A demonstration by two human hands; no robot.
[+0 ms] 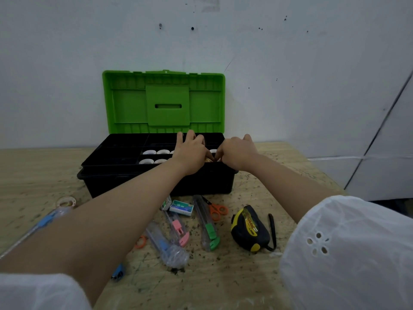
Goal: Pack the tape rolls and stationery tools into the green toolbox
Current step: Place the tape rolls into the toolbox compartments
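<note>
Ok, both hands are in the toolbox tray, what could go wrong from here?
1. The open lid stands upright just behind the left hand and right hand; a bump could drop it on them.
2. The green cutter and scissors lie on the table between the forearms; pulling back low could knock them.

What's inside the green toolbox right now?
White tape rolls sit in middle compartments of the black tray. The left hand and right hand cover its right part, hiding what lies there.
</note>
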